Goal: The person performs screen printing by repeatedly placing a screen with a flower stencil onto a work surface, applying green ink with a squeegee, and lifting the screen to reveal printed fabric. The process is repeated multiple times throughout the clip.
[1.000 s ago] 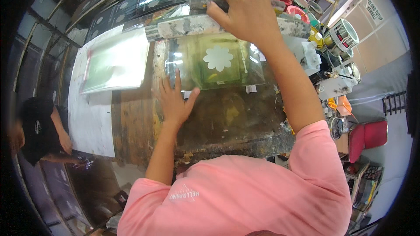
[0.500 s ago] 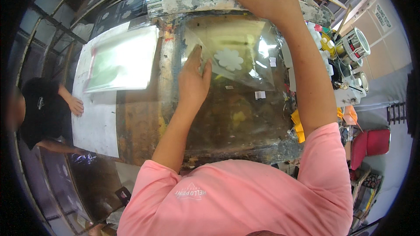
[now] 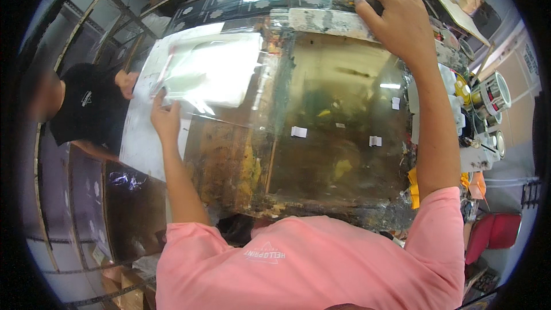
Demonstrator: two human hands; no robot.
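In the head view, the left hand [image 3: 166, 113] is pinching the near-left edge of a clear plastic sheet [image 3: 198, 103], its fingers closing on the film. The sheet is extending over a stack of pale sheets [image 3: 235, 74], its near edge running past the stack toward the stained brown worktop [image 3: 221, 163]. The stack is lying partly on white paper [image 3: 143, 143]. The right hand [image 3: 404, 26] is grasping a dark bar [image 3: 351, 0], fingers over the far side and thumb on the near side, beside a paint-stained frame rail [image 3: 327, 21]. A worktop strip is separating the stack from a dark glossy panel [image 3: 344, 169], which is bearing small white tabs [image 3: 298, 132]. Metal cans [image 3: 492, 92] are lining the right margin; a co-worker's hand [image 3: 126, 84] is resting near the paper's left edge.
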